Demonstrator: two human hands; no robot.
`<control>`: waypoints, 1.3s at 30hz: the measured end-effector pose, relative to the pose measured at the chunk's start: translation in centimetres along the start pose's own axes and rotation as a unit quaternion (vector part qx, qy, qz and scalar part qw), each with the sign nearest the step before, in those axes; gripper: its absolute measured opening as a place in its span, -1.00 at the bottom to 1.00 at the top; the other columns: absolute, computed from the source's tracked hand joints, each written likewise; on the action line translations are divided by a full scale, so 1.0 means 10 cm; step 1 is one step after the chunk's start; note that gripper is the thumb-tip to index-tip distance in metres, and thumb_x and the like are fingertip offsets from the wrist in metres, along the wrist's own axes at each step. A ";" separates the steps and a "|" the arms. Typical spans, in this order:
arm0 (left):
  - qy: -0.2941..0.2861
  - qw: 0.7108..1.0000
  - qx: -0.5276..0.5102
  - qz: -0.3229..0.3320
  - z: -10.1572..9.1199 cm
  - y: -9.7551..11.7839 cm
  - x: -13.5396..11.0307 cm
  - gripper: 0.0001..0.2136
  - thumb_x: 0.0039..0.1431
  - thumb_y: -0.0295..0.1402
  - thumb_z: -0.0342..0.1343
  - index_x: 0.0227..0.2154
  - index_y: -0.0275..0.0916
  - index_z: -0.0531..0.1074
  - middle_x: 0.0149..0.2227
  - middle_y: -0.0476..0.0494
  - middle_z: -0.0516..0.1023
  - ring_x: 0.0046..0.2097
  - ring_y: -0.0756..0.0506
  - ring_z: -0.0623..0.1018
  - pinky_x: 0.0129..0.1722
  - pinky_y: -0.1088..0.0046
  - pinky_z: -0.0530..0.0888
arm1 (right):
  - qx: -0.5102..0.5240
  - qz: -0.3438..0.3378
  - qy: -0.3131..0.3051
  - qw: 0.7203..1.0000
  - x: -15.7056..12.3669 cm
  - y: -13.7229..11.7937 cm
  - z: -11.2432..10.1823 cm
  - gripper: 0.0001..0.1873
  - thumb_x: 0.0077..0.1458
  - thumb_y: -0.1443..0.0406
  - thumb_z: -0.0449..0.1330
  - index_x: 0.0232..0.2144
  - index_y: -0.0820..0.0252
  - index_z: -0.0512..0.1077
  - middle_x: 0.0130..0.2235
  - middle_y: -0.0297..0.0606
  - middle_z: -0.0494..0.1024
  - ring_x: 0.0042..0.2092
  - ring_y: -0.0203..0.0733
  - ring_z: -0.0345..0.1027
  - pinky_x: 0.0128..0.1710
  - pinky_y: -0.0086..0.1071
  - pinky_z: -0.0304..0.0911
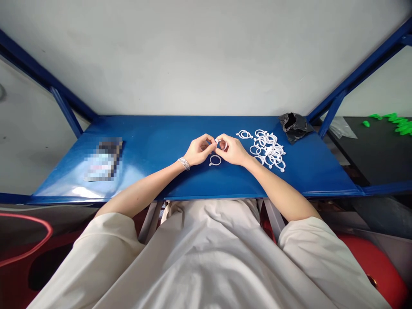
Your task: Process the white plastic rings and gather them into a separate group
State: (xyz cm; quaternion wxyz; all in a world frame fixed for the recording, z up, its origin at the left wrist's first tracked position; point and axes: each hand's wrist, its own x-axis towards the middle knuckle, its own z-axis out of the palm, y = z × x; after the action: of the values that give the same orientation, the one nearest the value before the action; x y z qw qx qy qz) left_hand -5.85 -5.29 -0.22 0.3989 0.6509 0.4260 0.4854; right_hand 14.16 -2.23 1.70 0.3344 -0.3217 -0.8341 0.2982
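Above the middle of the blue table, my left hand (201, 149) and my right hand (232, 149) meet at the fingertips. Between them is a white ring (225, 145) with a small tab, pinched by both hands. Part of this ring is hidden by the fingers. Just below the hands, a second white ring (215, 160) lies flat on the table. To the right of my right hand spreads a pile of white rings (269, 150), many with small round tabs. A little apart from the pile, nearer the back, lies another white ring piece (244, 134).
A crumpled black plastic bag (295, 127) sits at the table's back right corner. On the left of the blue table (154, 137) lies a pixelated flat object (104, 159). Bright green pieces (401, 123) rest on a dark surface at far right. Blue frame bars rise on both sides.
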 end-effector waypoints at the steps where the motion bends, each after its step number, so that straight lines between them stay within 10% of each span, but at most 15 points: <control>1: -0.002 1.000 0.005 0.002 0.00 0.00 -0.01 -0.54 0.19 0.13 0.32 -0.26 -0.22 0.47 -0.44 -0.07 0.56 -0.50 0.00 0.49 -0.46 0.45 0.40 | 0.001 0.001 0.000 1.000 0.00 0.01 0.01 -0.80 0.18 0.16 0.26 -0.22 0.11 0.38 -0.40 -0.37 0.41 -0.40 -0.22 0.25 -0.31 -0.33 0.19; 16: 0.044 0.992 0.117 0.016 -0.04 0.00 0.02 -0.74 0.21 -0.13 0.30 -0.30 -0.21 0.45 -0.52 0.01 0.53 -0.55 0.02 0.42 -0.48 0.47 0.30 | 0.016 0.036 -0.031 0.999 0.00 0.03 -0.01 -0.57 0.09 0.07 0.42 -0.10 0.15 0.46 -0.27 -0.29 0.51 -0.38 -0.21 0.37 -0.29 -0.31 0.26; 26: 0.049 0.951 0.305 0.019 -0.32 0.04 0.20 -0.90 0.18 -0.32 0.22 -0.31 -0.24 0.53 -0.42 -0.07 0.63 -0.46 -0.03 0.51 -0.33 0.43 0.41 | -0.134 0.069 -0.196 0.969 0.00 0.05 -0.07 -0.84 0.24 0.26 0.38 -0.34 0.21 0.53 -0.26 -0.21 0.51 -0.28 -0.19 0.38 -0.23 -0.34 0.21; 32: -0.088 0.893 0.422 -0.129 -0.79 -0.03 0.38 -0.95 0.15 -0.39 0.27 -0.32 -0.20 0.58 -0.26 -0.12 0.70 -0.25 -0.13 0.60 -0.23 0.40 0.41 | -0.106 0.112 -0.165 0.974 0.00 0.01 -0.09 -0.82 0.37 0.23 0.24 -0.30 0.17 0.40 -0.27 -0.22 0.58 -0.30 -0.19 0.41 -0.29 -0.35 0.18; 39: 0.022 0.874 0.472 -0.115 -0.85 0.18 0.33 -0.71 0.21 -0.50 0.25 0.00 -0.33 0.50 -0.02 -0.33 0.59 -0.16 -0.16 0.54 -0.12 0.31 0.39 | -0.096 0.143 -0.111 0.979 0.01 0.05 -0.06 -0.83 0.40 0.23 0.07 -0.29 0.10 0.31 -0.37 -0.29 0.54 -0.40 -0.18 0.34 -0.35 -0.33 0.07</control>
State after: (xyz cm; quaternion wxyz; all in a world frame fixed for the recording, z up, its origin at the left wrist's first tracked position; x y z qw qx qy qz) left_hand -13.26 -1.85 4.23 0.0875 0.6972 0.6853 0.1914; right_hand 14.79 -1.65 1.72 0.1606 -0.4335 -0.8361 0.2953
